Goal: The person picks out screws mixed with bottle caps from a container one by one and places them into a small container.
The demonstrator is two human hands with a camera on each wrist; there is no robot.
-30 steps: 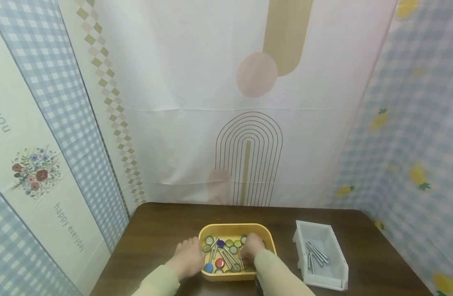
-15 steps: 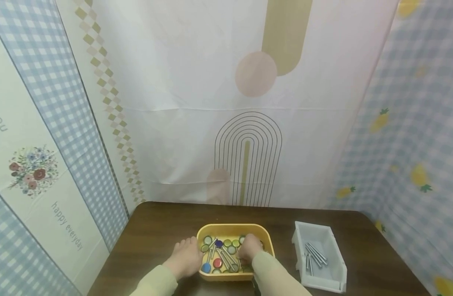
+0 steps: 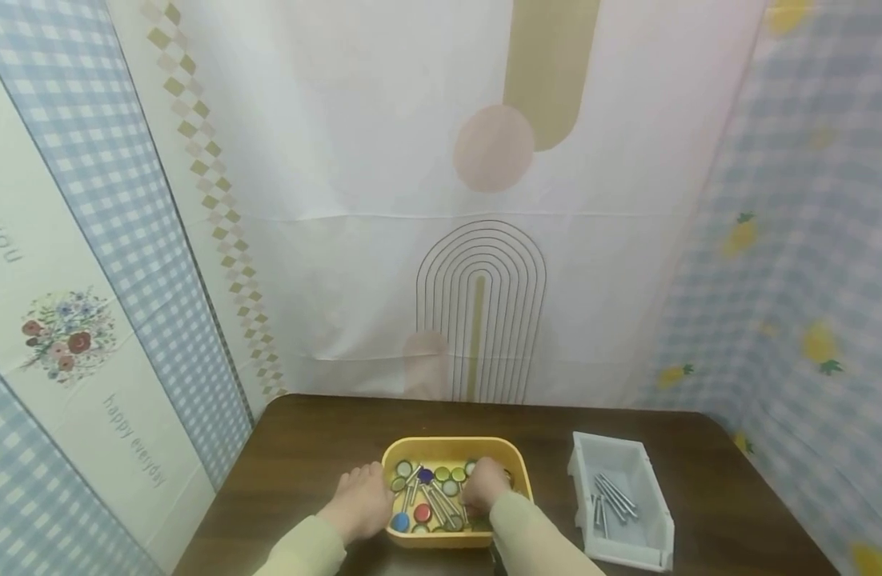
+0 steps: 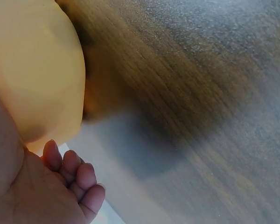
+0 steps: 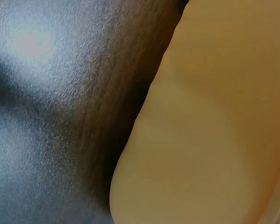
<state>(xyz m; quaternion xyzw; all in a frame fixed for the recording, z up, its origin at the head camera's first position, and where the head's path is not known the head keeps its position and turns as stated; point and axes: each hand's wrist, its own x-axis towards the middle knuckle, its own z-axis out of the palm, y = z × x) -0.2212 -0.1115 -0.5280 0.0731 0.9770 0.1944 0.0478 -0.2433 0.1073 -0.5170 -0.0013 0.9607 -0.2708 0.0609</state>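
A yellow plastic tray stands near the front of the table, holding bottle caps and slim silver metal rods that look like nails or bolts. Among the caps are a red bottle cap and a blue bottle cap. Along the tray's left side rests my left hand, its fingers loosely bent outside the wall in the left wrist view. My right hand reaches down into the right half of the tray, over a silver rod. Its fingertips are hidden; I cannot tell whether they pinch the rod.
A white open-front bin stands to the right of the tray with several silver rods in it. Both sit on a dark brown wooden table. Patterned cloth curtains hang behind and at both sides.
Little differs. The view shifts slightly, while both hands stay in place at the tray and the right hand keeps its spot among the caps and rods.
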